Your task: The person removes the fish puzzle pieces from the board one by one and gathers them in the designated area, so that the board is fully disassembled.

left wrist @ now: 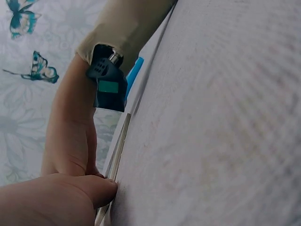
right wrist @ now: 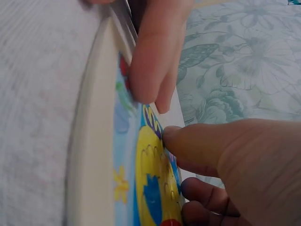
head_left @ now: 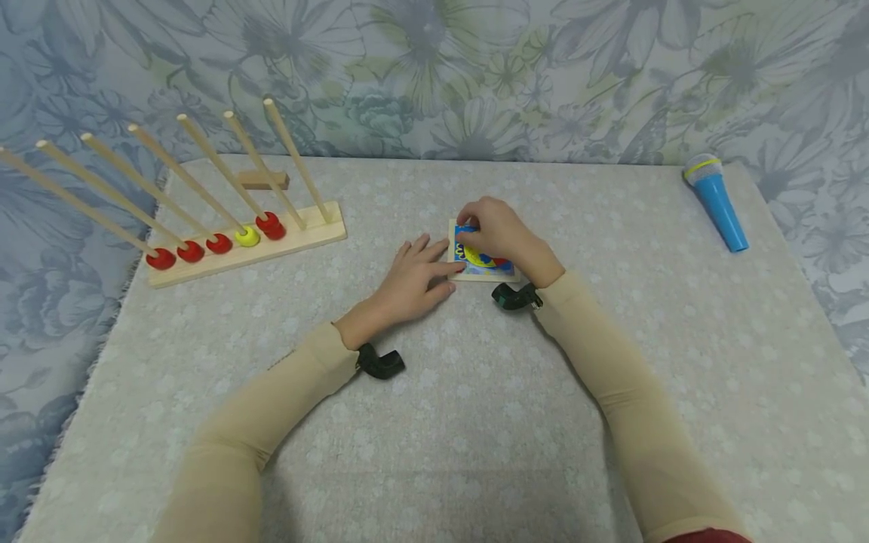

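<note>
A small wooden-framed picture puzzle lies on the table, with a yellow and blue figure on a blue ground. Above its upper part, my right hand has its thumb and fingers bent, pinching a bright puzzle piece. In the right wrist view the piece looks slightly raised over the frame. My left hand lies flat with spread fingers, the tips touching the puzzle's left side. Seen from the left wrist, the puzzle shows edge-on beside the left thumb. The right fingers cover part of the picture.
At the left stands a wooden abacus with tall pegs and several red and yellow beads. Behind it lies a small wooden block. A blue toy microphone rests at the back right. A patterned cloth covers the table.
</note>
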A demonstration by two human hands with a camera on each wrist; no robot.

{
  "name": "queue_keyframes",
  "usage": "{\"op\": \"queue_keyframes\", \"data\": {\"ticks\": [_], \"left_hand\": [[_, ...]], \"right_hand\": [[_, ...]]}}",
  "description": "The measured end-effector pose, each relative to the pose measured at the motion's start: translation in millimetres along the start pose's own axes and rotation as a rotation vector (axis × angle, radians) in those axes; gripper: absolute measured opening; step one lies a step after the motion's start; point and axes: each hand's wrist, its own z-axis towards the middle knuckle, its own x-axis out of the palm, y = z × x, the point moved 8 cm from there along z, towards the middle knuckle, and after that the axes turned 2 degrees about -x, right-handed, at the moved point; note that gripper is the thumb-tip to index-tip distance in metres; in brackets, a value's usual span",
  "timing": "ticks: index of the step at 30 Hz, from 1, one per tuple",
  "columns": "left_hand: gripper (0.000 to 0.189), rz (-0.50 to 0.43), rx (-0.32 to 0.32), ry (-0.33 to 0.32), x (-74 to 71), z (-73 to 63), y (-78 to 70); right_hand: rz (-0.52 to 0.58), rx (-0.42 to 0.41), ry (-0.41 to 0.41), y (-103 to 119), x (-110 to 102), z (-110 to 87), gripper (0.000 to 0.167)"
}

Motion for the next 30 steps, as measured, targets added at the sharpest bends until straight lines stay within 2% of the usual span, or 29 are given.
{"op": "queue_keyframes", "data": {"ticks": [15, 25, 30], "left_hand": [[0.039, 0.011, 0.004, -0.023, -0.4, 0.9, 0.4], [0.038, 0.007, 0.003, -0.012, -1.6, 0.7, 0.5], [0.036, 0.013, 0.01, -0.028, -1.1, 2.0, 2.4]], "right_hand": [[0.014, 0.057, 0.08, -6.2, 1.9, 9.3, 0.025], [-0.014, 0.032, 0.065, -3.6, 1.0, 7.9, 0.026], [0.005, 0.017, 0.046, -5.2, 1.9, 7.5, 0.027]]}}
